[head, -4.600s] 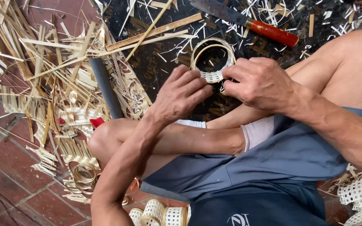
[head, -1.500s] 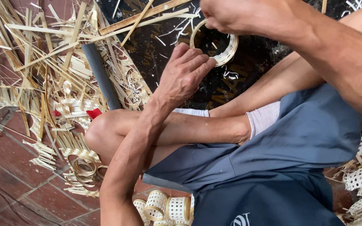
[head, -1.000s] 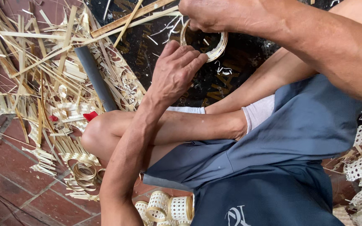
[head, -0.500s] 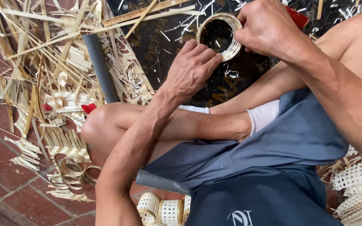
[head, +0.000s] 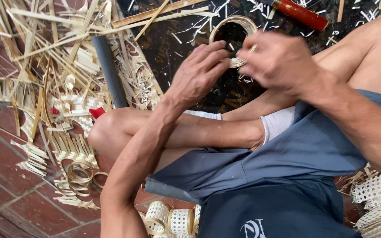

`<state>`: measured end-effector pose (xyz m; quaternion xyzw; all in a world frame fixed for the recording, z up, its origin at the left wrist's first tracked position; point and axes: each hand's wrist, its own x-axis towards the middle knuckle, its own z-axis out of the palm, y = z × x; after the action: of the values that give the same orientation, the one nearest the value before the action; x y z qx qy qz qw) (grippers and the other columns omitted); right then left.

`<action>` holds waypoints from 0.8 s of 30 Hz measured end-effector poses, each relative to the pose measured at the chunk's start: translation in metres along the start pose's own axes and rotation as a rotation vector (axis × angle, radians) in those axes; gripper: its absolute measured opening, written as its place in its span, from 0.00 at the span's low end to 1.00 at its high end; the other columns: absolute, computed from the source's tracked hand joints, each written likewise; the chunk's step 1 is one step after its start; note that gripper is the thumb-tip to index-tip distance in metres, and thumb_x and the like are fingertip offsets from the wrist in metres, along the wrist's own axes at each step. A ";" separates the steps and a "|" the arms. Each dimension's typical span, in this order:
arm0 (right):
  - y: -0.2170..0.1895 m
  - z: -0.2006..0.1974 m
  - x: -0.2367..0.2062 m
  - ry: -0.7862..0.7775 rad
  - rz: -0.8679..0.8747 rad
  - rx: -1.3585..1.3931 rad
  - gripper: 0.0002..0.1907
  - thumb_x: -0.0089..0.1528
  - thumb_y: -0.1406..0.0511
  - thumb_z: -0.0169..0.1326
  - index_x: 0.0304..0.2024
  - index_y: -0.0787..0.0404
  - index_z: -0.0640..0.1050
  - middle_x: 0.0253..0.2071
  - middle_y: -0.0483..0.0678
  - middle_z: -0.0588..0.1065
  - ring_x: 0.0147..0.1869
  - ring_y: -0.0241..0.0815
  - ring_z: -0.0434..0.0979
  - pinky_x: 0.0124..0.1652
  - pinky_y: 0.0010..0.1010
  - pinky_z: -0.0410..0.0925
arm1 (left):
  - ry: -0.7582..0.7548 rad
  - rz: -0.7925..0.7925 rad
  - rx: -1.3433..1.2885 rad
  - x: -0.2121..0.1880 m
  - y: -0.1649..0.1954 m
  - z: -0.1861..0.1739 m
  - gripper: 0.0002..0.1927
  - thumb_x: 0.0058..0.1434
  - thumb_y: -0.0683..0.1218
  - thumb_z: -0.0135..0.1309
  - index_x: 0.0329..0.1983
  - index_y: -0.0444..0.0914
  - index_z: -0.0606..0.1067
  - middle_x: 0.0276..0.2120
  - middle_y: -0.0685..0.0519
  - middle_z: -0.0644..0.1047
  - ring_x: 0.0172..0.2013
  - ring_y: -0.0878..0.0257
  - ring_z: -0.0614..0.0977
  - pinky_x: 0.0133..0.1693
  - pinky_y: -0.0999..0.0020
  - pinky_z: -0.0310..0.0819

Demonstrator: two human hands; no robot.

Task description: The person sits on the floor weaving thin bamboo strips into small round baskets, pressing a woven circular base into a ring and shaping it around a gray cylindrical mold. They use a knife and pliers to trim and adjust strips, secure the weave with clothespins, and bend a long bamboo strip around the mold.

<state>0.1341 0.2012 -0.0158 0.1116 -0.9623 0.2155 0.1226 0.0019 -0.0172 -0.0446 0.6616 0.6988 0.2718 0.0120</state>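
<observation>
Both hands pinch the near edge of a bamboo ring (head: 232, 24): the left hand (head: 199, 72) with fingers curled on its left side, the right hand (head: 278, 61) gripping its right. Beyond the ring lies a red-handled tool (head: 300, 13). Left of the ring, a grey pipe (head: 109, 70) lies among bamboo strips (head: 45, 53).

I hold a pale woven bamboo ring (head: 233, 26) upright between my fingertips, above the dark mat.
</observation>
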 end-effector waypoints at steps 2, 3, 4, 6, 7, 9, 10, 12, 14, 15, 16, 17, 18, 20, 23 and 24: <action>0.006 0.013 -0.010 -0.022 -0.083 -0.026 0.09 0.59 0.66 0.60 0.43 0.58 0.81 0.41 0.44 0.75 0.40 0.42 0.78 0.37 0.34 0.72 | -0.017 0.015 0.008 0.002 -0.004 0.001 0.14 0.60 0.40 0.57 0.50 0.33 0.75 0.50 0.47 0.75 0.58 0.52 0.75 0.60 0.57 0.70; 0.012 0.019 -0.014 -0.028 -0.103 -0.020 0.09 0.59 0.67 0.60 0.42 0.59 0.81 0.41 0.44 0.75 0.40 0.42 0.78 0.37 0.34 0.71 | -0.034 0.030 0.003 0.003 -0.006 0.001 0.14 0.61 0.41 0.58 0.49 0.33 0.75 0.48 0.47 0.75 0.56 0.52 0.75 0.58 0.56 0.70; 0.018 0.024 -0.018 -0.035 -0.122 -0.011 0.08 0.59 0.67 0.59 0.41 0.59 0.80 0.40 0.45 0.75 0.40 0.42 0.77 0.36 0.33 0.71 | -0.053 0.043 -0.004 0.005 -0.006 0.002 0.14 0.61 0.41 0.59 0.49 0.33 0.76 0.46 0.48 0.74 0.55 0.52 0.75 0.56 0.56 0.70; 0.029 0.029 -0.021 -0.039 -0.154 0.012 0.07 0.59 0.68 0.58 0.41 0.60 0.80 0.40 0.45 0.75 0.40 0.42 0.77 0.36 0.33 0.71 | -0.087 0.053 -0.031 0.009 -0.008 0.002 0.14 0.60 0.41 0.59 0.49 0.33 0.76 0.46 0.48 0.74 0.54 0.52 0.75 0.57 0.56 0.71; 0.033 0.029 -0.021 -0.041 -0.164 0.026 0.08 0.60 0.68 0.57 0.41 0.61 0.80 0.40 0.46 0.74 0.40 0.43 0.77 0.36 0.32 0.71 | -0.098 0.061 -0.040 0.011 -0.009 0.002 0.14 0.60 0.41 0.60 0.49 0.33 0.76 0.46 0.48 0.74 0.54 0.52 0.75 0.57 0.56 0.71; 0.037 0.025 -0.019 -0.054 -0.168 0.057 0.07 0.60 0.68 0.57 0.41 0.62 0.79 0.40 0.46 0.74 0.41 0.42 0.77 0.37 0.31 0.71 | -0.130 0.047 -0.040 0.015 -0.010 0.002 0.14 0.60 0.42 0.60 0.48 0.33 0.76 0.45 0.49 0.74 0.54 0.53 0.75 0.58 0.56 0.72; 0.037 0.022 -0.016 -0.057 -0.175 0.069 0.07 0.60 0.68 0.56 0.41 0.62 0.78 0.41 0.46 0.74 0.42 0.42 0.77 0.38 0.31 0.70 | -0.145 0.039 -0.034 0.016 -0.009 0.002 0.14 0.60 0.42 0.60 0.48 0.34 0.76 0.45 0.49 0.74 0.54 0.53 0.75 0.59 0.56 0.72; 0.038 0.016 -0.009 -0.035 -0.215 0.008 0.09 0.58 0.64 0.57 0.40 0.61 0.79 0.40 0.44 0.74 0.41 0.40 0.75 0.38 0.31 0.68 | -0.111 0.019 -0.039 0.018 -0.007 0.004 0.13 0.63 0.43 0.61 0.48 0.33 0.76 0.43 0.49 0.74 0.53 0.53 0.75 0.58 0.55 0.72; 0.041 0.012 -0.002 0.007 -0.278 -0.130 0.14 0.55 0.58 0.57 0.39 0.58 0.81 0.40 0.41 0.76 0.39 0.37 0.73 0.35 0.29 0.63 | -0.083 0.012 -0.028 0.020 -0.005 0.010 0.13 0.64 0.44 0.61 0.47 0.34 0.76 0.42 0.49 0.74 0.51 0.53 0.75 0.55 0.55 0.71; 0.043 0.012 0.001 -0.033 -0.302 -0.155 0.12 0.55 0.59 0.57 0.38 0.57 0.80 0.38 0.40 0.75 0.43 0.37 0.74 0.38 0.30 0.63 | -0.076 0.014 -0.021 0.020 -0.003 0.013 0.13 0.63 0.44 0.61 0.47 0.34 0.76 0.42 0.50 0.74 0.51 0.54 0.75 0.53 0.55 0.71; 0.047 0.012 0.005 -0.070 -0.329 -0.182 0.10 0.55 0.60 0.58 0.37 0.55 0.80 0.36 0.39 0.74 0.46 0.37 0.74 0.42 0.31 0.62 | -0.066 0.018 -0.009 0.021 -0.004 0.016 0.13 0.62 0.43 0.61 0.47 0.34 0.77 0.42 0.51 0.75 0.50 0.55 0.75 0.51 0.55 0.70; 0.051 0.013 0.008 -0.108 -0.354 -0.213 0.08 0.54 0.61 0.58 0.36 0.54 0.79 0.35 0.38 0.72 0.50 0.37 0.75 0.46 0.32 0.62 | -0.065 0.012 -0.037 0.021 -0.005 0.018 0.12 0.62 0.43 0.61 0.47 0.34 0.77 0.41 0.51 0.74 0.49 0.55 0.75 0.51 0.55 0.70; 0.055 0.015 0.011 -0.100 -0.362 -0.178 0.08 0.56 0.60 0.58 0.36 0.54 0.79 0.34 0.38 0.72 0.50 0.37 0.74 0.47 0.34 0.62 | -0.066 0.004 -0.069 0.021 -0.007 0.020 0.12 0.63 0.43 0.62 0.47 0.34 0.77 0.41 0.51 0.74 0.48 0.55 0.75 0.51 0.56 0.70; 0.063 0.019 0.017 -0.085 -0.379 -0.097 0.09 0.58 0.58 0.57 0.36 0.55 0.79 0.34 0.38 0.72 0.50 0.38 0.73 0.49 0.36 0.60 | -0.069 -0.007 -0.121 0.022 -0.013 0.022 0.11 0.63 0.42 0.62 0.47 0.33 0.77 0.40 0.51 0.73 0.46 0.55 0.75 0.50 0.56 0.69; 0.074 0.025 0.022 -0.181 -0.393 -0.113 0.04 0.56 0.62 0.58 0.32 0.53 0.78 0.30 0.37 0.72 0.48 0.37 0.74 0.46 0.35 0.61 | -0.072 -0.005 -0.159 0.025 -0.025 0.023 0.11 0.62 0.42 0.62 0.45 0.33 0.78 0.38 0.51 0.73 0.44 0.55 0.75 0.50 0.56 0.69; 0.078 0.027 0.023 -0.170 -0.392 -0.100 0.04 0.57 0.62 0.58 0.33 0.54 0.79 0.32 0.37 0.73 0.49 0.37 0.73 0.47 0.35 0.60 | -0.071 -0.008 -0.153 0.025 -0.028 0.024 0.10 0.61 0.42 0.61 0.44 0.34 0.77 0.37 0.52 0.73 0.43 0.56 0.76 0.50 0.56 0.69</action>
<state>0.0868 0.2542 -0.0626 0.3080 -0.9387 0.1293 0.0858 -0.0183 0.0159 -0.0676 0.6651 0.6777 0.3009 0.0884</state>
